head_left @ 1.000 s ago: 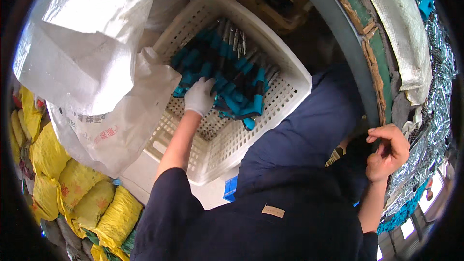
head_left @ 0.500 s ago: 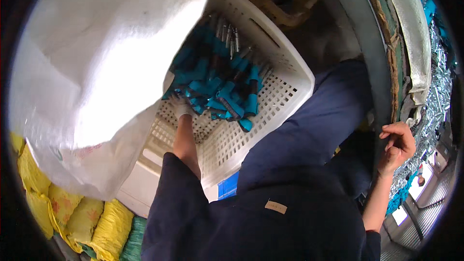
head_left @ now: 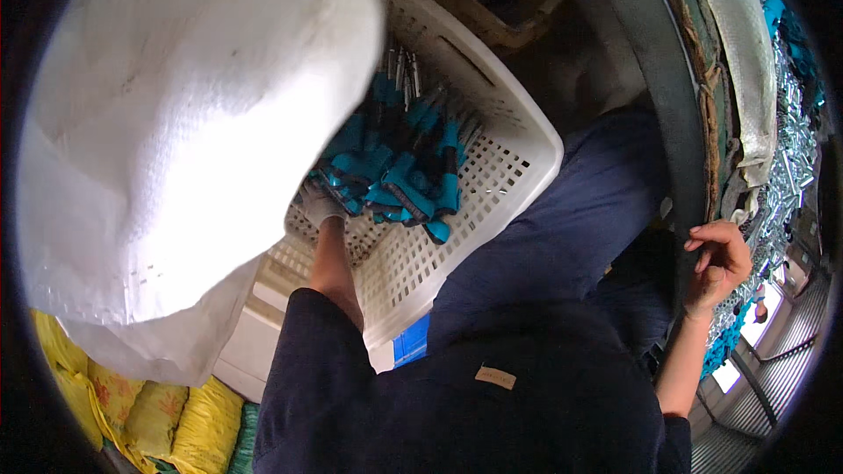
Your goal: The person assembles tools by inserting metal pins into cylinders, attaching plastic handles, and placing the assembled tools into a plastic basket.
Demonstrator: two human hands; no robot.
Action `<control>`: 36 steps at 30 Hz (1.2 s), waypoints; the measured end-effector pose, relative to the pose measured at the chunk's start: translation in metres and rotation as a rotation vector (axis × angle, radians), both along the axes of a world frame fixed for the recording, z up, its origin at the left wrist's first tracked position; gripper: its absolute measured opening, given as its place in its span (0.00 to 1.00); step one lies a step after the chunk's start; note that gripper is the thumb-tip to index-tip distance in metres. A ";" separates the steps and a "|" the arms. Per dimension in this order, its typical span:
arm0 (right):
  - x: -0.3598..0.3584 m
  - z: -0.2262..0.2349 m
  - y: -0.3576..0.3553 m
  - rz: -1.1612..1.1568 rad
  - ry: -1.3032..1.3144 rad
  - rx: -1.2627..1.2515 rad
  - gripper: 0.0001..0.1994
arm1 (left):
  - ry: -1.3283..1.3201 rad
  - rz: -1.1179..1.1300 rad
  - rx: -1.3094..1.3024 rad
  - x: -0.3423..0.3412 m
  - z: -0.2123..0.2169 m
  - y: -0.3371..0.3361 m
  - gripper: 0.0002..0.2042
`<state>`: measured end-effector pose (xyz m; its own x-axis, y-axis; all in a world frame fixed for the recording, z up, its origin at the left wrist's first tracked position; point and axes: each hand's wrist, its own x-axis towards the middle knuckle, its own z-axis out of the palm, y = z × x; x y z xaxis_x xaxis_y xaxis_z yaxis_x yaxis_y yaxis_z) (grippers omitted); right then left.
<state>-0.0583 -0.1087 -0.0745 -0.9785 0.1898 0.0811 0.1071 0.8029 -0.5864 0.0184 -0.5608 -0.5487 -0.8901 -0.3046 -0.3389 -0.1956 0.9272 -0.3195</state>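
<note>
A white slatted plastic basket (head_left: 518, 211) holds a heap of teal-and-black handled tools with thin metal shafts (head_left: 408, 184); they look like screwdrivers. Inside the basket, at the near left edge of the heap, is my left hand (head_left: 320, 206) in a pale glove. Its fingers are hidden among the handles and beside the white sheet. My right hand (head_left: 720, 265), bare, is by the padded rim (head_left: 707, 149) of a worktop at the right. Its fingers are loosely bent, and no object shows in them.
A large white plastic sack or sheet (head_left: 202, 140) hangs over the left and covers part of the basket. Yellow sacks (head_left: 202, 430) lie at lower left. Many shiny metal pieces (head_left: 790, 149) are piled beyond the rim. A brown crate (head_left: 518, 31) stands behind the basket.
The white sheet hangs lower and further over the sacks. My left hand has moved slightly toward me and left, at the heap's edge. My right hand stays by the rim.
</note>
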 end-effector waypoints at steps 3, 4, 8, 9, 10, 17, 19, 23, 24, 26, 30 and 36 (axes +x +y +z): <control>0.002 -0.003 0.001 -0.011 0.023 -0.003 0.41 | -0.108 0.160 0.096 0.000 -0.034 -0.009 0.28; 0.005 -0.004 0.001 -0.033 0.025 0.005 0.42 | -0.185 0.238 0.163 -0.006 -0.033 -0.001 0.29; 0.000 0.000 0.002 -0.027 0.028 -0.015 0.43 | -0.376 -0.054 0.017 0.003 -0.039 -0.022 0.29; -0.002 0.001 0.000 -0.014 0.008 0.009 0.42 | -0.317 0.053 0.062 -0.003 -0.034 -0.021 0.27; -0.001 0.001 -0.002 -0.022 0.010 0.006 0.42 | -0.315 0.046 0.058 0.000 -0.023 -0.024 0.27; -0.005 0.001 -0.006 0.073 0.020 0.009 0.38 | -0.527 0.218 0.160 0.021 0.090 -0.036 0.37; -0.007 0.000 -0.007 0.076 0.066 -0.070 0.34 | -0.685 0.226 0.088 0.040 0.081 -0.058 0.37; -0.007 -0.004 0.002 0.155 0.048 -0.183 0.18 | -0.800 0.155 0.083 0.015 0.168 -0.038 0.39; -0.008 -0.003 0.003 0.151 0.057 -0.197 0.18 | -0.791 0.157 0.068 0.007 0.187 -0.029 0.39; -0.014 0.004 -0.005 0.171 0.023 -0.136 0.15 | -0.974 0.174 0.205 -0.004 0.229 -0.011 0.34; -0.017 0.001 -0.007 0.227 0.089 -0.177 0.20 | -1.179 1.257 0.852 0.027 0.244 -0.028 0.11; -0.021 0.000 0.001 0.270 0.126 -0.201 0.20 | -0.973 1.168 1.046 0.020 0.372 0.011 0.26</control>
<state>-0.0798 -0.1075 -0.0746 -0.9802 -0.0502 0.1913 -0.1764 0.6593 -0.7309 0.0379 -0.5495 -0.1766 0.1965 0.0995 -0.9754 -0.9275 0.3414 -0.1520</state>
